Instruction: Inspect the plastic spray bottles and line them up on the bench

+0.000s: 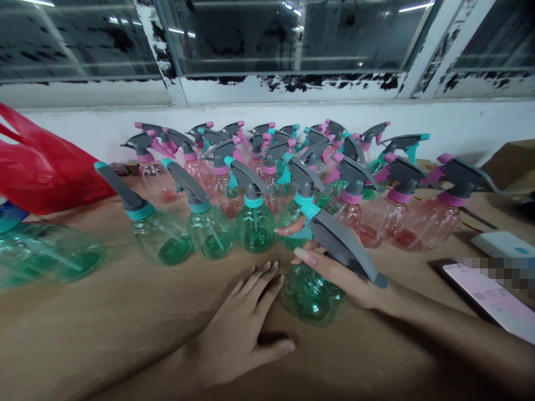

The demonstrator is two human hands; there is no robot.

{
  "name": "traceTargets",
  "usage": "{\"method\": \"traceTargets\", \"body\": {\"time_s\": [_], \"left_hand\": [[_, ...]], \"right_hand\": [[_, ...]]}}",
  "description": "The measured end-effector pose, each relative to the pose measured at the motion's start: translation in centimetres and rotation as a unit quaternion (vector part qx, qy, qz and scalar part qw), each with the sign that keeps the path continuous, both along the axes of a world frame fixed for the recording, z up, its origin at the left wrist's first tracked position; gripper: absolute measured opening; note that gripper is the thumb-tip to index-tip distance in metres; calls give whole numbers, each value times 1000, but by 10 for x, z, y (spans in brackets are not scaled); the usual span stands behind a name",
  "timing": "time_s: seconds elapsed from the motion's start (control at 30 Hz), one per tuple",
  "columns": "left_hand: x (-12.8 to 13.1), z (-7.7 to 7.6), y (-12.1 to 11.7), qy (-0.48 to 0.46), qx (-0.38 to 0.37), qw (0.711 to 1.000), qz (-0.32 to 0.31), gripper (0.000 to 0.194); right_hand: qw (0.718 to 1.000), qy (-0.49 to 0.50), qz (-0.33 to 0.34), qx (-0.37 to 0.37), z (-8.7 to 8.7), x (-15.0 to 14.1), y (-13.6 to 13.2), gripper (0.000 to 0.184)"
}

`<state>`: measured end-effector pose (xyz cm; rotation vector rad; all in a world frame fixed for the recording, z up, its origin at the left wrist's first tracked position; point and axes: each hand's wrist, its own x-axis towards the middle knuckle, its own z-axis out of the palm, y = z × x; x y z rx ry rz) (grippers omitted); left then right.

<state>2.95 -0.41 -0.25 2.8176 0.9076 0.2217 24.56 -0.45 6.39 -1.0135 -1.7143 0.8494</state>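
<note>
My right hand point(340, 273) is wrapped round the neck of a green spray bottle point(313, 303) with a grey and turquoise trigger head. The bottle leans a little, with its nozzle pointing away to the left. My left hand point(238, 328) lies palm down on the table point(125, 328), fingers stretched out and thumb apart, just left of that bottle. Beyond my hands stands a front row of spray bottles: green ones with turquoise collars, such as this green bottle point(254, 225), and pink ones with pink collars, such as this pink bottle point(430, 225).
More spray bottles crowd behind, towards the white wall point(96, 122) under the windows. At left are a red plastic bag point(54, 167) and clear green bottle bodies point(79, 259). To the right lie a phone point(489, 295), a white box-like device point(501, 245) and a cardboard box point(512, 164).
</note>
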Motion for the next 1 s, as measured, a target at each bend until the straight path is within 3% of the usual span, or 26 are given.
{"method": "traceTargets", "body": {"time_s": [0.33,0.57,0.73,1.0], "left_hand": [[0,0,1,8,8,1000,-2,79],[0,2,0,28,9,1000,-5,79],[2,4,0,24,11,1000,-4,79],[0,2,1,6,35,999,-16,77]], "right_hand": [[1000,20,8,-8,-3,0,-1,22],[999,15,-36,7,-6,1,-2,19],[1000,14,0,2,-3,2,-1,16],[1000,24,-2,20,-10,0,0,18]]}}
